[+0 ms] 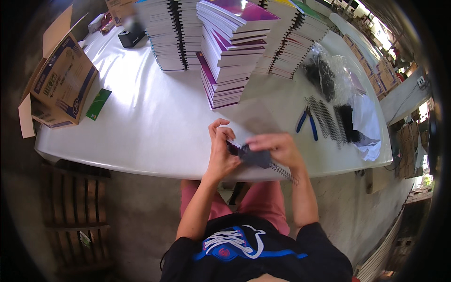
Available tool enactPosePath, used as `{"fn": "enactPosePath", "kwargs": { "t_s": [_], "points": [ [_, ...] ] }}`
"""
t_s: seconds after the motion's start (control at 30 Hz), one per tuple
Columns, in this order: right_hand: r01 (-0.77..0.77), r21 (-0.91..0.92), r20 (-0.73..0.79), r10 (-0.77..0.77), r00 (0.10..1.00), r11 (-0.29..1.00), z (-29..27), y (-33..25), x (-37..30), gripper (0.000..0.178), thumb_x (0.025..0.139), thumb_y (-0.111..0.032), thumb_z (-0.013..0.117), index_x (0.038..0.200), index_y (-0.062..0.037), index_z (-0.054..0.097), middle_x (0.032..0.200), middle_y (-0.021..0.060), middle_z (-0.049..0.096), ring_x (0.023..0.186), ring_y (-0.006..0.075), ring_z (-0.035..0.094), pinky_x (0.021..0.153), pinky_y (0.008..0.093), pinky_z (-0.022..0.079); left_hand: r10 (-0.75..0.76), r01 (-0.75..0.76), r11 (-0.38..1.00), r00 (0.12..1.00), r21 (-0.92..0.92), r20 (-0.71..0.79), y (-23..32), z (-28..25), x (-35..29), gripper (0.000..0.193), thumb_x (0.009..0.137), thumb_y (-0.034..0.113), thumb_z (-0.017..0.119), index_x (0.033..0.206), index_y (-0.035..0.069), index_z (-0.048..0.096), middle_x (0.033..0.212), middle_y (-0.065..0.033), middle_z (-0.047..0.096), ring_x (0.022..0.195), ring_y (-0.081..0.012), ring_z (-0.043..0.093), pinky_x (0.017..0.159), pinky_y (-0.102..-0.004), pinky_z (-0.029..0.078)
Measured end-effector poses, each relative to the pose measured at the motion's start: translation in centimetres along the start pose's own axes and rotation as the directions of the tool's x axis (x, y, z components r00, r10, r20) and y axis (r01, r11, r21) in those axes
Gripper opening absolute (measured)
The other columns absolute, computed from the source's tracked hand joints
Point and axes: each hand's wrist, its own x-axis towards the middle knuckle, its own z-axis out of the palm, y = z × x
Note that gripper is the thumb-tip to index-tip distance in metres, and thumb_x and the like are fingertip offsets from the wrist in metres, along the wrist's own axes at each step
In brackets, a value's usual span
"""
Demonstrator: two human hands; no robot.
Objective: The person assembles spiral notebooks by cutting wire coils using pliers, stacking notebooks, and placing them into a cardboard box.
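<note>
Near the table's front edge, my left hand point(220, 152) grips a small dark purple booklet point(232, 147), seen edge-on, its index finger curled above. My right hand point(281, 148), smeared by motion, closes over a dark grey block-shaped device point(254, 157) set against the booklet. From the device's right end a dark spiral binding coil point(284, 173) trails under the right wrist. How the coil meets the booklet is hidden. Right of my hands lie blue-handled pliers point(307, 123) and a row of loose spiral coils point(325, 120).
Tall stacks of purple-covered booklets point(225, 61) and coil-bound books point(171, 42) stand at the back. An opened cardboard box point(63, 80) and a green card point(98, 104) are at left. Clear plastic bags point(340, 77) with black coils lie at right. A slatted wooden pallet point(77, 207) is on the floor.
</note>
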Motion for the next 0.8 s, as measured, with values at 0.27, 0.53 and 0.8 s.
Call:
{"fn": "enactPosePath", "kwargs": {
  "t_s": [0.27,0.53,0.8],
  "points": [
    [0.106,-0.18,0.018,-0.104,0.994,0.978,0.5,-0.7,1.4,0.029,0.074,0.01,0.059,0.097,-0.0024,0.071,0.102,0.0138,0.069,0.093,0.0191,0.066,0.082,0.0265,0.051,-0.21,0.221,0.966,0.973,-0.136,0.091,-0.7,0.2,-0.3,0.092,0.04,0.034,0.094,0.1,0.0,0.033,0.104,-0.0126,0.031,0.096,-0.0245,0.039,0.081,-0.0323,0.042],
    [0.068,0.002,0.089,-0.068,0.994,0.998,1.9,-2.7,2.5,0.031,0.074,0.01,0.058,0.098,-0.0046,0.071,0.101,0.0133,0.069,0.093,0.0187,0.066,0.084,0.0265,0.05,-0.167,0.182,0.975,0.978,-0.125,0.126,-1.0,0.0,0.4,0.1,0.045,0.028,0.094,0.113,0.0,0.026,0.107,-0.0115,0.03,0.087,-0.0199,0.04,0.081,-0.0299,0.041],
    [-0.177,-0.688,-0.285,-0.038,0.958,0.704,-2.1,1.1,1.3,0.036,0.077,-0.004,0.058,0.112,-0.0109,0.065,0.119,0.0105,0.06,0.11,0.0264,0.057,0.094,0.0359,0.044,-0.152,0.159,0.946,0.987,-0.283,0.05,-1.5,0.2,-0.9,0.064,0.068,0.016,0.083,0.105,0.002,0.033,0.104,-0.0095,0.035,0.089,-0.0161,0.038,0.086,-0.0282,0.037]
  ]
}}
